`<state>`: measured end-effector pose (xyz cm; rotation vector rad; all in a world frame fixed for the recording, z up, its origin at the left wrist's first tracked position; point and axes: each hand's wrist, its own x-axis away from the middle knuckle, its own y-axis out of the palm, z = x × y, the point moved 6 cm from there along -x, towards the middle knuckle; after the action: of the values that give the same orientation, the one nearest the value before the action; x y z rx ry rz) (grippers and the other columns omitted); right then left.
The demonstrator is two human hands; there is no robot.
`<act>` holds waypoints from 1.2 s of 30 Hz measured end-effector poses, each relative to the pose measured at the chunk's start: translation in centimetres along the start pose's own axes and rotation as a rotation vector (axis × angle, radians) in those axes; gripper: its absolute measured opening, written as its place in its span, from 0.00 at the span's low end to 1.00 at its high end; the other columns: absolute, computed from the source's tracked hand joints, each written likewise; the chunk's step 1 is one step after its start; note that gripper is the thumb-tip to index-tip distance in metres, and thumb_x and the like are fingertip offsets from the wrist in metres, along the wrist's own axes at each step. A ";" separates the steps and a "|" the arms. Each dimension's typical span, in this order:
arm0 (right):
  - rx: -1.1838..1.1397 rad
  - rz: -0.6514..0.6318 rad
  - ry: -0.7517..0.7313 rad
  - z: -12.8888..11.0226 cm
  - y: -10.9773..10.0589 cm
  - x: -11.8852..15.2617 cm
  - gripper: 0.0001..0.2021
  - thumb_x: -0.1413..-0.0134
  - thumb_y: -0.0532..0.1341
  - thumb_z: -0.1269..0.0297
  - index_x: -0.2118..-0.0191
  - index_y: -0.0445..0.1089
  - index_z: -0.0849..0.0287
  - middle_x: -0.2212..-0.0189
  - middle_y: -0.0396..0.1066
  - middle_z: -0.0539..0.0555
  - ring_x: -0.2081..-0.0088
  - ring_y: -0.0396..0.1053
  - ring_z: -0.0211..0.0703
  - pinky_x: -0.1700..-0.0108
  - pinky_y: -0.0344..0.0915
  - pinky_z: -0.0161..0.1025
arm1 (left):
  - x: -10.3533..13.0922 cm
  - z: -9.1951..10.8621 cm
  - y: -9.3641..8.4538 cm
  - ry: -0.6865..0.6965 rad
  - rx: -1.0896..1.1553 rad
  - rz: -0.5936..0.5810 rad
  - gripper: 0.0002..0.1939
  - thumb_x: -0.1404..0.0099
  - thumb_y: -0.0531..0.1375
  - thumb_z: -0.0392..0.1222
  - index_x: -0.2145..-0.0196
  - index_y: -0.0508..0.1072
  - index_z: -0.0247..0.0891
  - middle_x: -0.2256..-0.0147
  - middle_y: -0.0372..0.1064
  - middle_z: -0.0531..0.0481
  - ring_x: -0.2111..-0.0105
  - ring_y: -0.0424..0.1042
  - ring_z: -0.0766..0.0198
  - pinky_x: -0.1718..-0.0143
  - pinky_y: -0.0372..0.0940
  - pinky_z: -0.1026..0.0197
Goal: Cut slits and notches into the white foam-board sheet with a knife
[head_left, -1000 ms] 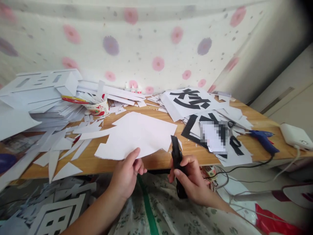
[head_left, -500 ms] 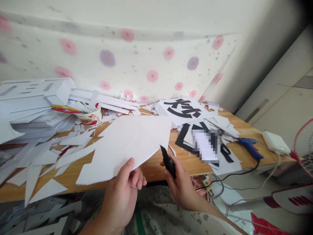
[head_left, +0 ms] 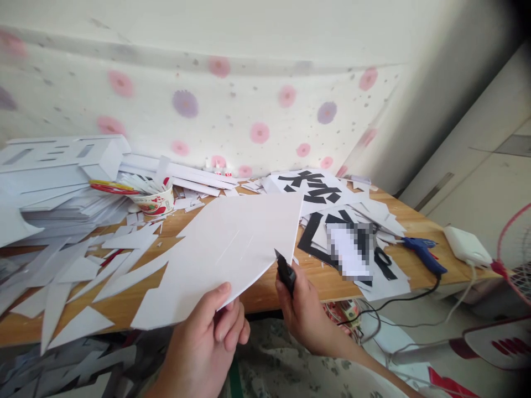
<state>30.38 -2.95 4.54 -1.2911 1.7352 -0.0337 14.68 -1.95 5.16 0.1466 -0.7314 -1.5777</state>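
My left hand (head_left: 211, 337) pinches the near edge of a large white foam board sheet (head_left: 232, 237), thumb on top and fingers curled beneath. The sheet is tilted above the table and has a curved near-right edge, a notched left side and a few thin slits in its face. In my right hand (head_left: 301, 304) is a black utility knife (head_left: 286, 273), its dark blade pointing up and to the left. The blade tip lies close to the sheet's right part; whether it touches, I cannot tell.
White offcuts (head_left: 83, 271) litter the wooden table (head_left: 265, 290) at left. A paper cup (head_left: 155, 203) of strips stands behind. Sheets with black characters (head_left: 315, 188), a blue glue gun (head_left: 423, 253) with its cord, and a white box (head_left: 467, 246) are at right.
The sheet has shifted slightly right and tilted a little differently in my left hand. The knife has turned in my right hand, so its blade looks shorter and its tip sits slightly farther right.
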 end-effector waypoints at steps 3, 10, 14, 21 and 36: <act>0.020 0.026 -0.025 -0.4 -0.2 -0.6 0.15 0.40 0.52 0.71 0.48 0.58 0.58 0.63 0.75 0.60 0.66 0.75 0.48 0.65 0.73 0.43 | 0.3 0.3 0.3 -0.013 0.003 -0.047 0.22 0.51 0.66 0.48 0.87 0.57 0.42 0.89 0.41 0.61 0.87 0.44 0.71 0.84 0.56 0.61; -0.096 -0.033 -0.060 -1.6 -0.4 -1.0 0.12 0.39 0.52 0.72 0.51 0.58 0.56 0.68 0.70 0.55 0.68 0.72 0.44 0.68 0.71 0.39 | 0.8 0.7 0.8 0.048 -0.015 -0.103 0.21 0.50 0.65 0.51 0.88 0.58 0.43 0.90 0.41 0.60 0.88 0.44 0.71 0.83 0.56 0.60; -0.136 -0.090 -0.049 -1.7 -0.4 -0.8 0.12 0.38 0.52 0.71 0.50 0.57 0.55 0.69 0.68 0.53 0.67 0.71 0.43 0.67 0.71 0.37 | 0.6 0.6 0.7 0.048 0.002 -0.100 0.23 0.51 0.67 0.51 0.89 0.59 0.42 0.90 0.43 0.59 0.88 0.45 0.71 0.84 0.54 0.60; 0.005 -0.083 -0.170 -1.8 0.2 0.1 0.22 0.41 0.53 0.74 0.42 0.54 0.56 0.56 0.73 0.60 0.57 0.75 0.48 0.57 0.73 0.43 | 0.1 0.5 0.3 0.071 0.061 -0.067 0.24 0.52 0.69 0.50 0.90 0.60 0.42 0.90 0.46 0.59 0.87 0.48 0.70 0.82 0.58 0.60; 0.030 0.054 -0.073 -1.2 -0.5 -1.1 0.14 0.39 0.53 0.72 0.48 0.58 0.58 0.64 0.74 0.57 0.68 0.74 0.44 0.66 0.71 0.40 | 0.7 1.0 0.6 0.103 0.051 -0.139 0.24 0.46 0.66 0.52 0.88 0.59 0.41 0.89 0.48 0.59 0.86 0.49 0.70 0.80 0.59 0.61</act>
<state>29.88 -2.92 6.20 -1.2085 1.7004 0.0177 14.62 -2.22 6.47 0.3201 -0.6930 -1.6703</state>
